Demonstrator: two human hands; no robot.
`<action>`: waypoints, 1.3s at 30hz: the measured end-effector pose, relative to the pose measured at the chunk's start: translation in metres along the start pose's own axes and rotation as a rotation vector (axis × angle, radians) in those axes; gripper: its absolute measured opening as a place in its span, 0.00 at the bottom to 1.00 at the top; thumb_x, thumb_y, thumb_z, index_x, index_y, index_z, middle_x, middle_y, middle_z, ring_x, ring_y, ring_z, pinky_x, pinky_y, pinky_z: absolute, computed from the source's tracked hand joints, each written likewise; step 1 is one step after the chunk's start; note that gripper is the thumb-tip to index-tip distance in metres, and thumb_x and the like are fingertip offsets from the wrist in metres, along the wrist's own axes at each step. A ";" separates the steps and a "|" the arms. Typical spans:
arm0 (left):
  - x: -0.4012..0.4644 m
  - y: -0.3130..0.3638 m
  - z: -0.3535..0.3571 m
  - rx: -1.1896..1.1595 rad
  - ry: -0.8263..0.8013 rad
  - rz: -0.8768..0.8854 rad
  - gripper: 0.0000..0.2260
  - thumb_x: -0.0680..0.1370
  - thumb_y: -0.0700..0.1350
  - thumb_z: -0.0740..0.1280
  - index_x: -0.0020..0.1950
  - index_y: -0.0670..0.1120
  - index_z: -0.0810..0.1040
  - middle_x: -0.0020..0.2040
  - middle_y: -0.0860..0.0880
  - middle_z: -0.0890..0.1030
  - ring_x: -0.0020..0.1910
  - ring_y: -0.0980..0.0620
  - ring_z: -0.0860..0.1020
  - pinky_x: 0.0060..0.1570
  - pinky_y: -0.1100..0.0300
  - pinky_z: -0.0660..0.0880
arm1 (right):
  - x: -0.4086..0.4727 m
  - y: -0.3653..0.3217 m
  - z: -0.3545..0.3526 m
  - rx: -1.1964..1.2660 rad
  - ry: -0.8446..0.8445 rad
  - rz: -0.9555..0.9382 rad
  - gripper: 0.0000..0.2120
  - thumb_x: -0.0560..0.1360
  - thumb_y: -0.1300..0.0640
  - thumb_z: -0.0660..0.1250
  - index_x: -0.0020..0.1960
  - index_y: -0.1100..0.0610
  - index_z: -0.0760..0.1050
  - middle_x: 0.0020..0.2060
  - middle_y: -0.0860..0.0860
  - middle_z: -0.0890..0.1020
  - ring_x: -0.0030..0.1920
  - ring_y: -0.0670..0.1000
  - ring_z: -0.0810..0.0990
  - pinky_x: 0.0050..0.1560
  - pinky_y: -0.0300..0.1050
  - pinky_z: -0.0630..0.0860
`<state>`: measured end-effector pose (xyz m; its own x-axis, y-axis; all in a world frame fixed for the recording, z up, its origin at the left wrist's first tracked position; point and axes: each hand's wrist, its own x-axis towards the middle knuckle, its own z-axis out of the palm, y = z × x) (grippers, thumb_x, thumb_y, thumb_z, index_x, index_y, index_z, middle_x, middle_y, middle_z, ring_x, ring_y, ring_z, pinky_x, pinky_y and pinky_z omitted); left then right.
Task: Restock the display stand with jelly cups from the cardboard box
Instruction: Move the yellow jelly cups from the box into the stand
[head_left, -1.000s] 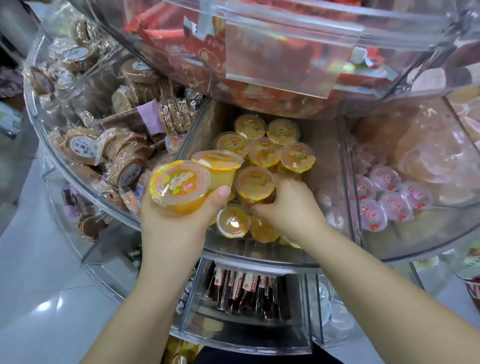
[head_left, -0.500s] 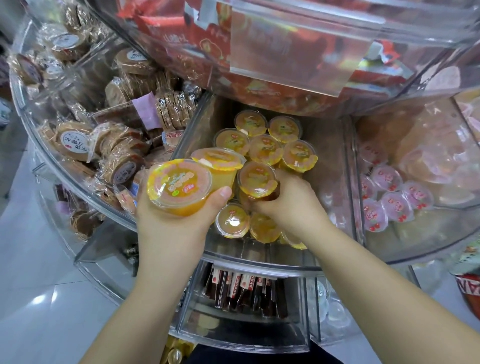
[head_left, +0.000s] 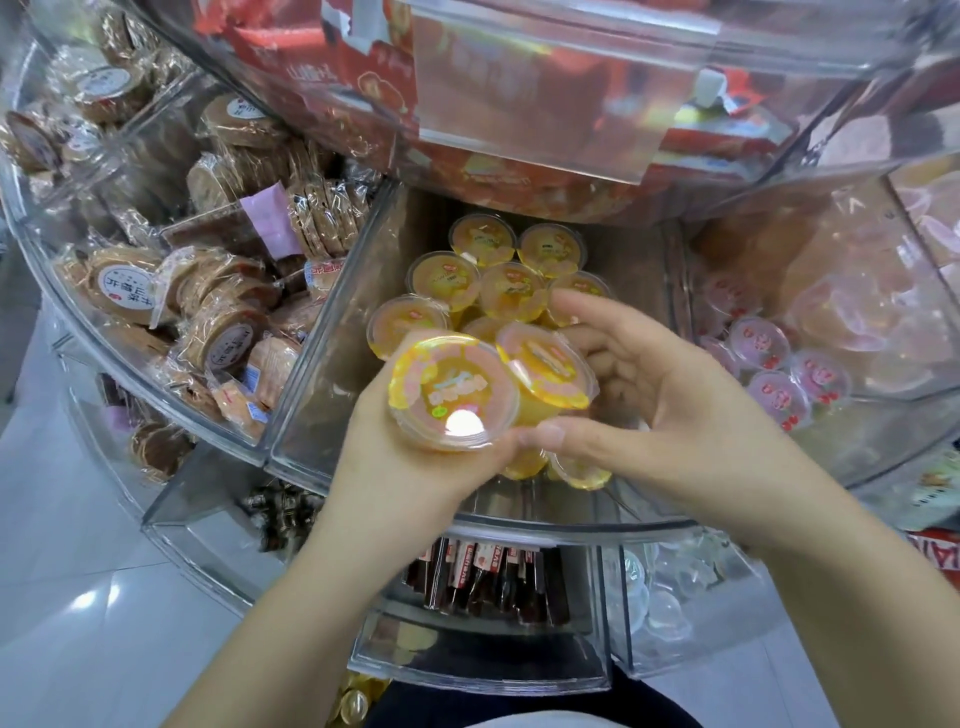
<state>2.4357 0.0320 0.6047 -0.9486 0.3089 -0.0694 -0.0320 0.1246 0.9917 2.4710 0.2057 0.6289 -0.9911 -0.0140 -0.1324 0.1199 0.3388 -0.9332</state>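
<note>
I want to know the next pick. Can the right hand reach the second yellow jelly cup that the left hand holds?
Probably yes. The right hand is open beside the second yellow jelly cup, thumb under it and fingers behind it, with nothing between. The left hand holds it next to another cup.

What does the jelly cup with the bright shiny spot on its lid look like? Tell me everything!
The nearest jelly cup is a small round clear plastic tub of yellow-orange jelly. A flat film lid seals it, printed yellow and pink, with a white glare near the front edge. It tilts toward the camera, gripped from below by the left hand. A second jelly cup sits against its right side, where the right hand reaches in, above the stand's yellow-cup compartment.
</note>
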 end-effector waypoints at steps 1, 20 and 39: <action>0.002 0.000 0.000 0.003 -0.039 0.003 0.19 0.60 0.46 0.79 0.48 0.47 0.78 0.44 0.55 0.83 0.42 0.63 0.80 0.38 0.74 0.74 | 0.001 -0.001 0.000 -0.093 0.018 -0.011 0.35 0.61 0.41 0.75 0.65 0.41 0.68 0.55 0.42 0.79 0.55 0.42 0.78 0.58 0.42 0.75; 0.032 -0.024 -0.020 0.235 -0.026 -0.014 0.17 0.62 0.51 0.77 0.49 0.54 0.78 0.46 0.56 0.83 0.48 0.57 0.81 0.51 0.53 0.78 | 0.027 0.015 -0.004 -1.390 -0.008 -0.198 0.21 0.63 0.50 0.72 0.55 0.52 0.77 0.49 0.49 0.80 0.56 0.55 0.72 0.56 0.51 0.53; 0.034 -0.029 -0.023 0.165 -0.002 -0.006 0.19 0.60 0.56 0.76 0.48 0.53 0.80 0.45 0.56 0.84 0.46 0.57 0.82 0.49 0.57 0.77 | 0.011 0.043 -0.001 -1.255 0.341 -0.278 0.14 0.64 0.48 0.72 0.48 0.52 0.82 0.38 0.52 0.82 0.49 0.58 0.79 0.63 0.62 0.58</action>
<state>2.3968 0.0177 0.5763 -0.9480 0.3091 -0.0756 0.0147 0.2798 0.9600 2.4647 0.2211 0.5875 -0.9605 -0.0511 0.2734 -0.0395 0.9981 0.0480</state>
